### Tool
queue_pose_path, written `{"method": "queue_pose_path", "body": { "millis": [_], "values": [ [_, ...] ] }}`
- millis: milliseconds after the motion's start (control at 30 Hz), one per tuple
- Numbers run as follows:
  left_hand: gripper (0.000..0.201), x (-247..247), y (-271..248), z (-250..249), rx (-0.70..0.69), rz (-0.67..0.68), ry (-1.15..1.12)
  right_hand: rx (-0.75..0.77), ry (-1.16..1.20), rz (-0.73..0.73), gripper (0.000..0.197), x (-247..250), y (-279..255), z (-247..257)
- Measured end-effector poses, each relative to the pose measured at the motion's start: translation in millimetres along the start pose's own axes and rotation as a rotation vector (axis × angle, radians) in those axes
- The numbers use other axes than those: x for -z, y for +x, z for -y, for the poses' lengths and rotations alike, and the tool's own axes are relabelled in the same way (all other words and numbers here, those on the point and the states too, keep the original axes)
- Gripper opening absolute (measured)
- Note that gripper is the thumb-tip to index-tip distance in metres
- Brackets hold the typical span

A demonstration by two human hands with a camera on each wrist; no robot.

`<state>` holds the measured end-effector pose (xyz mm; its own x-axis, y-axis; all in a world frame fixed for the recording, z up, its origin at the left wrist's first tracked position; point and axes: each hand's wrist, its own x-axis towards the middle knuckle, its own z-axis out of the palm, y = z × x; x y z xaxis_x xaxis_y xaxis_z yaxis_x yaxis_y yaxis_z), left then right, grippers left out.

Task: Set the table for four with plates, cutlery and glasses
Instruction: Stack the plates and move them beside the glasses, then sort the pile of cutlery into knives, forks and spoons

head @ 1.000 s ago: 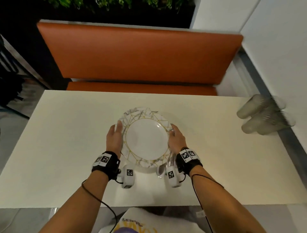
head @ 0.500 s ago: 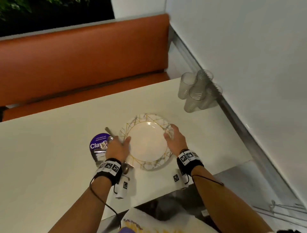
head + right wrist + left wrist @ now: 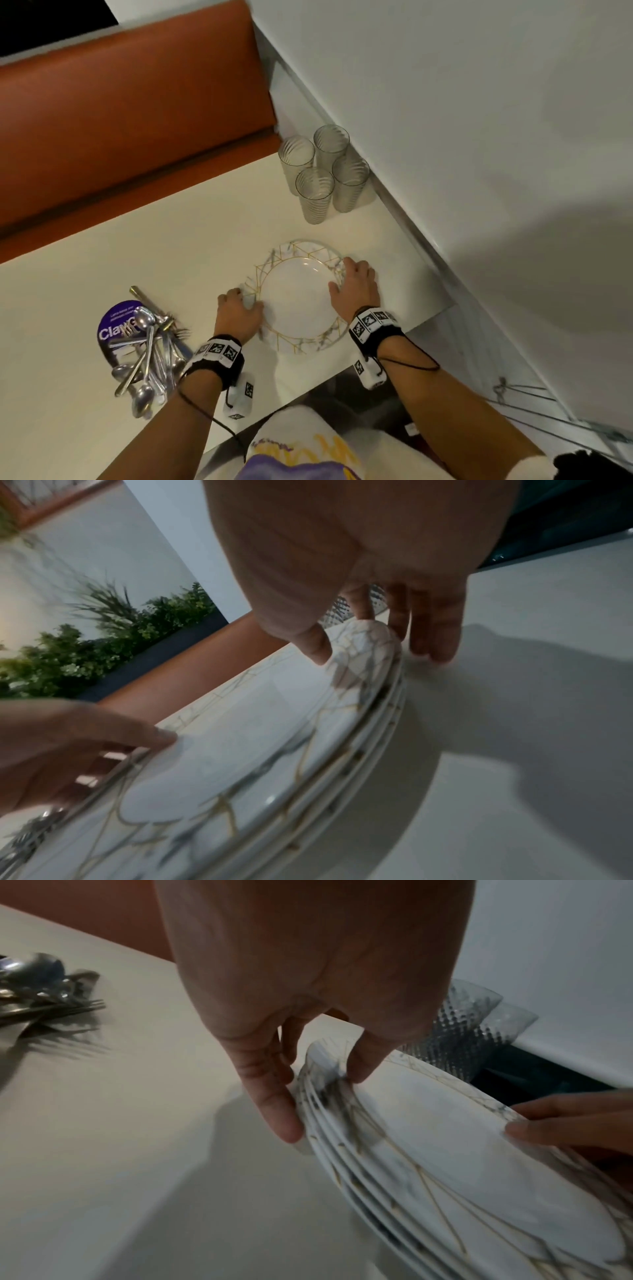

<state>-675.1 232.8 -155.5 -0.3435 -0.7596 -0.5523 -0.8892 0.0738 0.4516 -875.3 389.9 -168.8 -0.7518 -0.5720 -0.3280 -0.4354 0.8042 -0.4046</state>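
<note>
A stack of several white plates (image 3: 298,301) with grey marbling and gold lines is at the table's near right corner. My left hand (image 3: 239,310) grips its left rim, thumb on top and fingers at the edge (image 3: 322,1096). My right hand (image 3: 356,286) grips the right rim the same way (image 3: 373,647). The stack (image 3: 445,1150) looks tilted; I cannot tell whether it touches the table. Several clear ribbed glasses (image 3: 322,171) stand beyond it by the wall. A pile of spoons and forks (image 3: 147,353) lies left of my left hand on a purple disc (image 3: 113,325).
The cream table (image 3: 137,257) stretches away to the left. An orange bench (image 3: 120,120) runs along its far side. A white wall (image 3: 479,137) borders the right side. The table's near edge lies just under my wrists.
Both hands have carried the plate stack to the right, from over the cutlery toward the near right corner by the glasses. The grip on both rims is unchanged.
</note>
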Motion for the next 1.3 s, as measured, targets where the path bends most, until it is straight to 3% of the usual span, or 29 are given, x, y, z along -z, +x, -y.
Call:
{"method": "queue_pose_path", "body": {
  "millis": [167,433,633,800,867,967,1033,1133,1300],
  "values": [
    [0.056,-8.5,1.7,-15.1,-0.048,-0.002,0.033,0.062,-0.044,-0.038,0.067,5.3,1.0,-5.9],
    [0.045,-23.8,22.8,-52.8,-0.155,-0.021,-0.055,-0.076,0.119,-0.084,0.067,31.3,29.6,-36.4],
    [0.038,-35.9,22.0,-74.4,-0.255,0.046,-0.111,-0.259,0.258,-0.112,0.069,42.5,54.6,-59.8],
    [0.039,-33.1,21.2,-72.5,-0.269,0.091,-0.143,-0.267,0.235,-0.106,0.07,43.0,55.7,-64.4],
    [0.04,-24.8,19.4,-68.0,-0.252,0.113,-0.167,-0.267,0.117,-0.159,0.067,46.2,51.6,-58.9],
    [0.025,-14.7,18.3,-62.0,-0.253,0.114,-0.215,-0.185,-0.008,-0.35,0.057,55.4,42.6,-47.7],
    [0.017,4.1,15.0,-38.3,-0.245,0.088,-0.232,-0.088,0.032,-0.383,0.05,43.6,31.5,-20.3],
    [0.016,26.7,9.3,-4.0,-0.214,0.046,-0.293,0.059,0.093,-0.364,0.045,21.8,15.6,22.3],
    [0.02,67.1,-0.7,73.6,-0.152,-0.048,-0.419,0.298,0.169,-0.198,0.032,-32.1,-16.3,98.3]
  ]
}}
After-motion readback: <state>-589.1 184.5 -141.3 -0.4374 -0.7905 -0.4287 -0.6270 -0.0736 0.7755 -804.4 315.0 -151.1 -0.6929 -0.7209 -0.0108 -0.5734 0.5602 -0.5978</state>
